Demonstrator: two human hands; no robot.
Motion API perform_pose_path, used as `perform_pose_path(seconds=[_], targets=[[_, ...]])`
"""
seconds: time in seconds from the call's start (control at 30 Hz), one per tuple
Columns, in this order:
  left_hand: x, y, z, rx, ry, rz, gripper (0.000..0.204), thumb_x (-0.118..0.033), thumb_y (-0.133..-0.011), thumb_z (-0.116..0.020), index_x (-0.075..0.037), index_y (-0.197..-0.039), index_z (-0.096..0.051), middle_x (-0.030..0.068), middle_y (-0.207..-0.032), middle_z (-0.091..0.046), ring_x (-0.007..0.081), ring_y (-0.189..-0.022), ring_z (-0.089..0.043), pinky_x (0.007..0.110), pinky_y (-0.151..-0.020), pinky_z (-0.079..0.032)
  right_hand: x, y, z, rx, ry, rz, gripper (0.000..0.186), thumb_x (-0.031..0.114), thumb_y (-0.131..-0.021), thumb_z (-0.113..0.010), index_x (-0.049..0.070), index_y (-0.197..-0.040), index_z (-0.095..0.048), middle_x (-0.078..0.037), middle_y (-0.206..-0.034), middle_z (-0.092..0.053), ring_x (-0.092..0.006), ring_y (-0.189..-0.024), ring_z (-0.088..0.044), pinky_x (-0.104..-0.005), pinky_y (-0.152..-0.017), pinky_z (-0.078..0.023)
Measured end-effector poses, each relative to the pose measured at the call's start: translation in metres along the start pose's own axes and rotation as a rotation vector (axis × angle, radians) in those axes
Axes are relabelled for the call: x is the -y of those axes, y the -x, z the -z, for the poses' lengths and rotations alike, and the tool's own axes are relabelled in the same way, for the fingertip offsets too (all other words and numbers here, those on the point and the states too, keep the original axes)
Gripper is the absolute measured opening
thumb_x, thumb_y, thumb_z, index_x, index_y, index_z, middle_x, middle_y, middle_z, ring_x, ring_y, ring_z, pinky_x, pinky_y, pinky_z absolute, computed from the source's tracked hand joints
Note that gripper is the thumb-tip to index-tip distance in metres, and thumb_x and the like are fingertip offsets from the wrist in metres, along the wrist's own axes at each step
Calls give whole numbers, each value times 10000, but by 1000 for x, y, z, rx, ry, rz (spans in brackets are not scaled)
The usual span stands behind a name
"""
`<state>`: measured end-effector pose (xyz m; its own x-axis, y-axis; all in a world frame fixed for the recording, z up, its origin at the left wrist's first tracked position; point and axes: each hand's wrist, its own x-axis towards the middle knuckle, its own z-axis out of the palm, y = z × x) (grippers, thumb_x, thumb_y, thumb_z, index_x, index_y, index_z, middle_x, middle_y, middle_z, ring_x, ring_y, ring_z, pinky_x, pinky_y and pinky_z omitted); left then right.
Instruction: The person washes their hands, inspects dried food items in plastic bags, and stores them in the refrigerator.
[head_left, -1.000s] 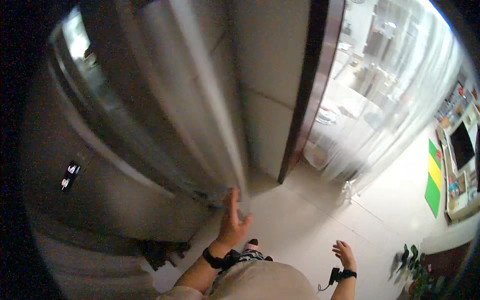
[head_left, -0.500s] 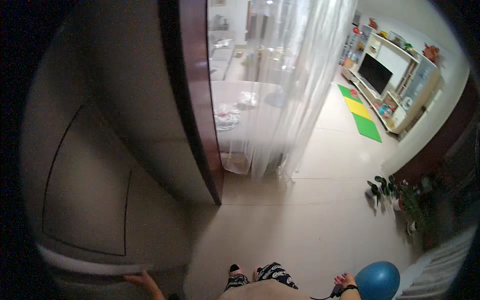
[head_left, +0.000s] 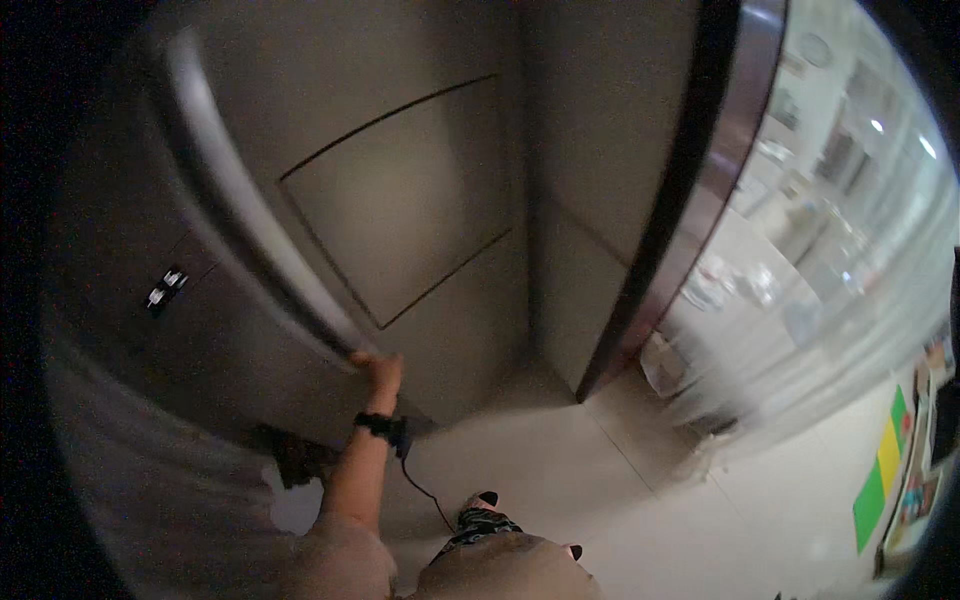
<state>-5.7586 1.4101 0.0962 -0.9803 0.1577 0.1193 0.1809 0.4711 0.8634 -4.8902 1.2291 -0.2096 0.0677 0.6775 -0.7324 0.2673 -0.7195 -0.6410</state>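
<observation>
A grey-brown door [head_left: 420, 190] with a dark outlined rectangle on its face stands ahead of me, its pale edge [head_left: 255, 215] running down toward my body. My left hand [head_left: 378, 375] is at the lower end of that edge, its fingers closed around it, though blur hides the fingertips. On my left wrist is a black band [head_left: 383, 429], with a thin dark cable [head_left: 425, 490] hanging beside it. My right hand is out of view.
A dark brown door frame [head_left: 690, 230] rises to the right of the door. Past it hang a sheer white curtain [head_left: 830, 330] and a table [head_left: 770, 265] with crumpled plastic. Green and yellow mats [head_left: 882, 465] lie far right. My feet stand on pale tiles [head_left: 600, 480].
The view has swung left, so the door and frame sit further right. The blue ball, the potted plants and my right hand have left the picture. My left hand remains at the door edge.
</observation>
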Motion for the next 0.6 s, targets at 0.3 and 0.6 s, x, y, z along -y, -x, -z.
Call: perform_pose_path(seconds=[0.3, 0.6], targets=[[-34, 58, -99, 140, -179, -477, 654, -125, -649, -672, 111, -1146, -317, 260, -1076, -420, 369, -1051, -427, 434, -911, -351, 148, 76, -35, -300, -884, -177, 630, 468, -887, -360, 77, -1373, -274, -141, -1427, -256, -252, -1307, -272, -437, -1074, -200], [-93, 205, -93, 534, -162, -943, 695, -87, -650, -627, 101, -1225, -286, 282, -1200, -363, 382, -1135, -376, 437, -967, -312, 439, 33, -151, 225, -457, 658, 477, 324, -874, -511, 85, -1277, -420, -126, -1121, -524, -174, -1024, -497, -313, -869, -400]])
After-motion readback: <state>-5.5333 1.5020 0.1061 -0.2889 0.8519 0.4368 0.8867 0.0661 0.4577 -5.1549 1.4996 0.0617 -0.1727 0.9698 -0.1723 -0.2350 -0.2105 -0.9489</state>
